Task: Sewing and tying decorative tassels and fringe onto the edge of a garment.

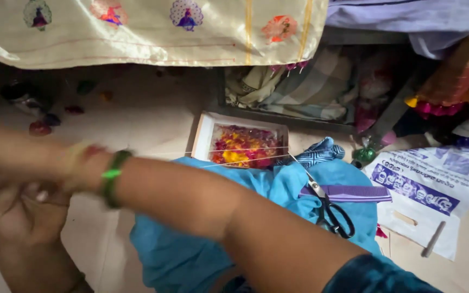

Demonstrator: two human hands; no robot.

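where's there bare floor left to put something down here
Bare floor lies between the cream embroidered cloth and the box of coloured bits. Crowded on the teal cloth: scissors, purple comb, white bag.

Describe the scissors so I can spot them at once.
Find the turquoise cloth spread over the floor at lower centre. On its right part lie the scissors, blades pointing up-left, beside a purple comb. Their black loop handles and shiny metal blades set them apart.

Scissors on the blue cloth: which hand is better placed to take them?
Probably the right hand. The scissors lie on the person's right, beside that forearm, which only needs to draw back. The left hand sits far left, under the right arm, and would have to cross it.
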